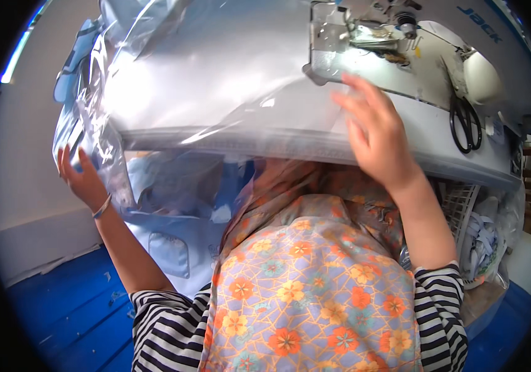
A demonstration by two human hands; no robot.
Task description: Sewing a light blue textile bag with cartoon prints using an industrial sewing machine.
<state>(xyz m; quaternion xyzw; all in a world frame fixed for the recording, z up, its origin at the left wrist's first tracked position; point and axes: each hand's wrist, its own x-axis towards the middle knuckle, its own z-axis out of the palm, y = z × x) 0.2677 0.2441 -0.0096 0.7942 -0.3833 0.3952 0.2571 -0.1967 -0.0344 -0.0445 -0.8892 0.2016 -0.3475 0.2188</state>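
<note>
My left hand (84,181) is at the left end of the sewing table (209,80), fingers apart. It is beside hanging clear plastic (101,124) and light blue fabric (79,62); whether its fingertips touch them I cannot tell. My right hand (377,139) is above the table's front edge, fingers spread and slightly blurred, with nothing visible in it. Just beyond its fingertips is the clear guard (326,53) of a sewing machine (489,31). The presser foot area (380,40) is lit.
Black-handled scissors (464,127) lie on the table at the right. Below them stands a white plastic basket (461,208) with white strips (481,239). More light blue fabric (175,186) hangs under the table edge, left of my patterned apron (309,291). The floor (73,316) is blue.
</note>
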